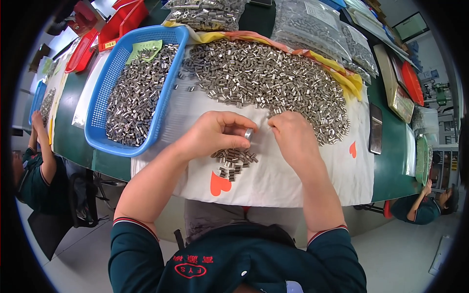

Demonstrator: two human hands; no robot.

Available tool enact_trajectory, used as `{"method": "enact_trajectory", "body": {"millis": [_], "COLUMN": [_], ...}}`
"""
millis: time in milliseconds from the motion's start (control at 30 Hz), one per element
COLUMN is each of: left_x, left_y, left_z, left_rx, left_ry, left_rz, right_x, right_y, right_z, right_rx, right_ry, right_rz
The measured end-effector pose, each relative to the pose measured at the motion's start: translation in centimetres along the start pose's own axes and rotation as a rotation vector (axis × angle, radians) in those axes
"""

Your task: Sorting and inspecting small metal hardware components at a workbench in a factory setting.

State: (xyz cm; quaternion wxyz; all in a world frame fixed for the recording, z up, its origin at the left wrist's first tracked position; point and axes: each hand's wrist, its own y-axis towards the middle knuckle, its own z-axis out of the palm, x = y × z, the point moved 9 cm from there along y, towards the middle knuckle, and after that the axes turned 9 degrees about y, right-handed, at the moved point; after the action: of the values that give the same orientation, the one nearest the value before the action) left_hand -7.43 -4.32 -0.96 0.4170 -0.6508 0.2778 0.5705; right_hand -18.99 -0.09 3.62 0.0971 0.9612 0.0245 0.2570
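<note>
The silver metal piece (pixel 248 134), centre of frame, is pinched in the left hand (pixel 210 136); the right hand (pixel 294 139) is curled nearby, its grip undeterminable; a loosened pinch could drop the piece among the small cylinders (pixel 234 157) just below.

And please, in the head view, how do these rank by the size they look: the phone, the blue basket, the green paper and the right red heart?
1. Blue basket
2. Phone and green paper: too close to rank, as metal pieces partly cover the paper
3. Right red heart, clearly smallest
</note>
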Motion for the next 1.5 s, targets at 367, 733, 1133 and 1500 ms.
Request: {"method": "enact_trajectory", "body": {"millis": [367, 733, 1133, 1500], "left_x": [0.2, 0.5, 0.5, 0.3], "left_y": [0.2, 0.2, -0.1, 0.1], "left_z": [-1.1, -1.1, -0.3, -0.4], "left_rx": [-0.110, -0.152, -0.067, -0.058], "left_ry": [-0.210, -0.053, -0.033, -0.019], "left_rz": [0.049, 0.019, 0.022, 0.008], "right_x": [0.5, 1.4, 1.0, -0.4], "right_y": [0.4, 0.4, 1.0, 1.2], "right_z": [1.6, 0.8, -0.8, 0.1], "right_rx": [0.115, -0.025, 0.054, -0.019], "right_ry": [0.891, 0.675, 0.656, 0.022], "right_rz": [0.302, 0.137, 0.065, -0.004]}}
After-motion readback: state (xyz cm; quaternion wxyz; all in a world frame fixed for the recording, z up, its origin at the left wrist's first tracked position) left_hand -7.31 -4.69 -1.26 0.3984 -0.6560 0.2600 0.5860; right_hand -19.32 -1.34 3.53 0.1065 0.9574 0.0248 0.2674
